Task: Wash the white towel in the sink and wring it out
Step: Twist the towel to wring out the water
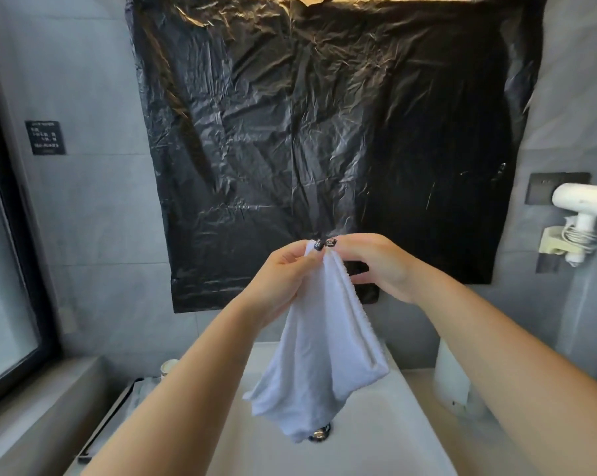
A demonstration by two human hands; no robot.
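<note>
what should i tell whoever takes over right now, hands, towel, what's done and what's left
Left hand: pinches the top edge of the white towel.
Right hand: pinches the same top edge right beside it, fingertips of both hands nearly meeting.
Towel: held up and hanging loose above the white sink, its lower end dangling just over the drain. It is not twisted.
Done: cannot tell whether it has been washed; no running water is visible.
Left: wash it in the sink if that has not happened, then wring it out.
</note>
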